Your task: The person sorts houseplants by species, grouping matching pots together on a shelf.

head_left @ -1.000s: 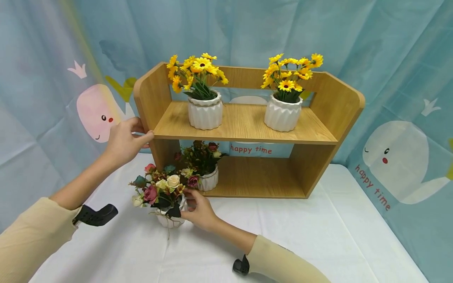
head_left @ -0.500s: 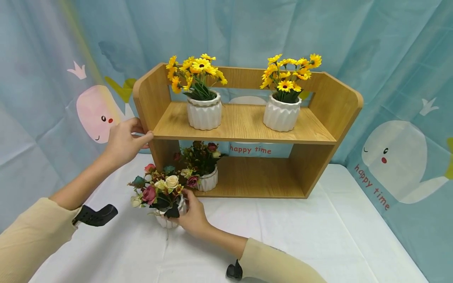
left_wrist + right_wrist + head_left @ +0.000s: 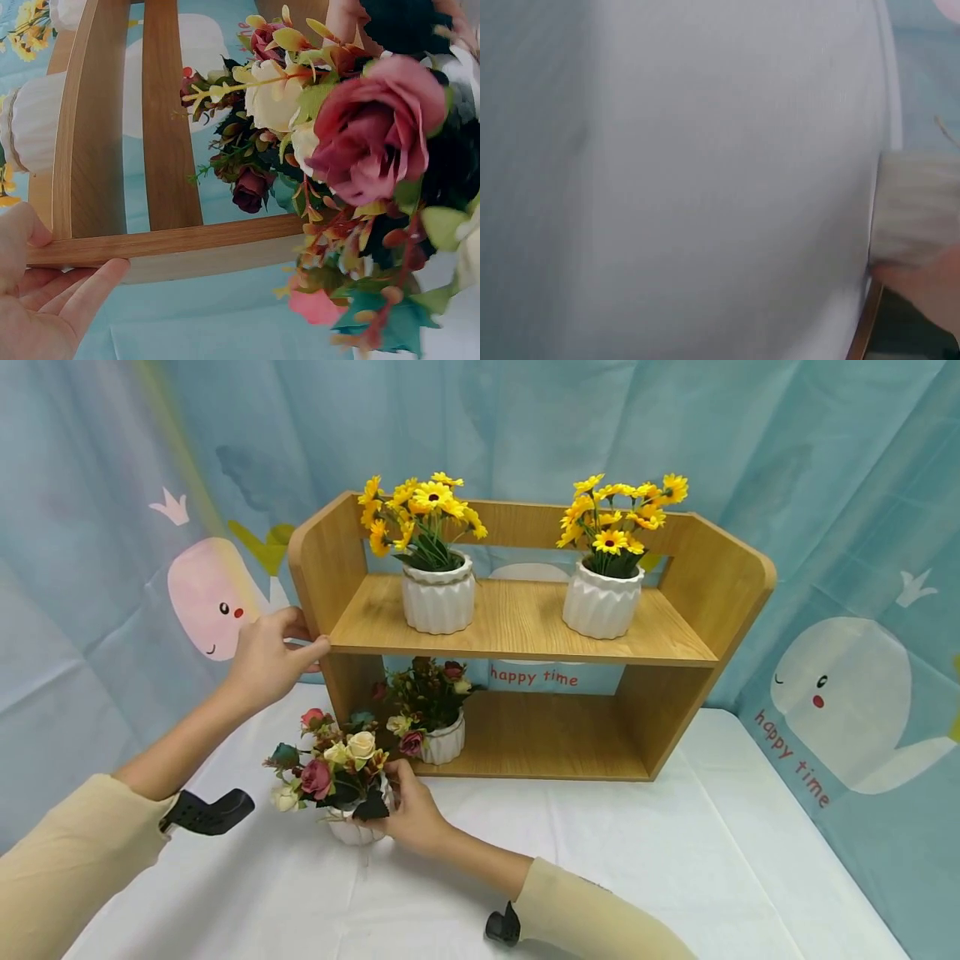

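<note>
My left hand point(image 3: 266, 664) grips the left side panel of a two-tier wooden shelf point(image 3: 525, 647); in the left wrist view the thumb and fingers lie on either side of the panel's edge. In front of the shelf's lower left corner, my right hand point(image 3: 415, 814) holds a white ribbed flowerpot point(image 3: 351, 833) from its right side. Artificial roses point(image 3: 379, 131) in pink, cream and teal fill this pot and hide part of its rim. Only part of the pot point(image 3: 915, 206) and the fingers show in the right wrist view.
On the lower tier, at left, stands a second white pot of dark roses point(image 3: 444, 742). Two white pots with yellow daisies, one left point(image 3: 438, 597) and one right point(image 3: 603, 602), occupy the upper tier. A white cloth point(image 3: 600, 843) covers the table, with a blue curtain point(image 3: 525, 427) behind.
My right hand has shifted slightly left with the rose pot, and its thumb has slid further round the pot's front. My left hand keeps its place on the shelf.
</note>
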The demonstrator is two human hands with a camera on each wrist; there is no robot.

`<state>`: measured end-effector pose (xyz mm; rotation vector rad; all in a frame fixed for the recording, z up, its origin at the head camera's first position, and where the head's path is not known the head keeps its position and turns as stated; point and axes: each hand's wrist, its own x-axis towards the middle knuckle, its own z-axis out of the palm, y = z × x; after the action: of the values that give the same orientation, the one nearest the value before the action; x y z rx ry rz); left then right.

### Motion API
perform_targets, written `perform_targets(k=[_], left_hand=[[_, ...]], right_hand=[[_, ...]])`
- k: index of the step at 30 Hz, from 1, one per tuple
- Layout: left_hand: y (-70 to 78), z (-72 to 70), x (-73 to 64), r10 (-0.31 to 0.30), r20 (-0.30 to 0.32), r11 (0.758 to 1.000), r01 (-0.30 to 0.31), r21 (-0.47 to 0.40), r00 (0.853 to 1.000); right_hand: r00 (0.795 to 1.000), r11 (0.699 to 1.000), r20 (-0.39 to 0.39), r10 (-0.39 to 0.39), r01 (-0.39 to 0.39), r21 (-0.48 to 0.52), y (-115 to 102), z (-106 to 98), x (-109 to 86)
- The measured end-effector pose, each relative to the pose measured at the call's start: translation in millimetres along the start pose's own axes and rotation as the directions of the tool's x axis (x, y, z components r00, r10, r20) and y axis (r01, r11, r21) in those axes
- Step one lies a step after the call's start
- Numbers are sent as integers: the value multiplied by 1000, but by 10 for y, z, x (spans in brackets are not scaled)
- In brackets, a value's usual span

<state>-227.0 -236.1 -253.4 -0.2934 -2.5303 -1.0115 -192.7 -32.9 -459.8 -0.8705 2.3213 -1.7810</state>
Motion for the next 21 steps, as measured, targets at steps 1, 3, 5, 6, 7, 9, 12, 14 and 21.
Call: perform_targets(k=[1, 3, 5, 6, 7, 9, 12, 14, 21], left_hand=[[0, 0, -1, 3, -1, 1000, -3, 0, 1000], [-1, -1, -1, 6, -2, 1000, -6, -1, 1000], [-4, 0, 0, 8, -2, 1000, -8, -2, 1000], [-4, -1, -1, 7, -1, 1000, -7, -2, 1000], [-6, -3, 0, 6, -1, 1000, -6, -2, 1000], [-11, -6, 0, 6, -2, 1000, -6, -3, 1000], [-11, -5, 4, 9, -6, 1000, -9, -2, 1000], [-11, -5, 3, 8, -9, 1000, -8, 0, 1000], [1, 3, 5, -14, 7, 1000, 14, 2, 1000]], right_hand=[[1000, 1000, 30, -1, 1, 3, 6, -27, 8], [996, 1000, 90, 4, -6, 28, 15, -84, 23], [989, 998, 145, 10, -20, 67, 20, -138, 35], [985, 996, 171, 16, -31, 87, 24, -161, 41], [981, 994, 191, 17, -36, 100, 29, -178, 47], [976, 992, 215, 21, -48, 120, 34, -199, 51], [978, 992, 208, 35, -59, 112, 45, -193, 40], [984, 996, 172, 44, -56, 65, 40, -166, 16], [999, 1000, 42, -13, 12, 22, -7, -26, -55]])
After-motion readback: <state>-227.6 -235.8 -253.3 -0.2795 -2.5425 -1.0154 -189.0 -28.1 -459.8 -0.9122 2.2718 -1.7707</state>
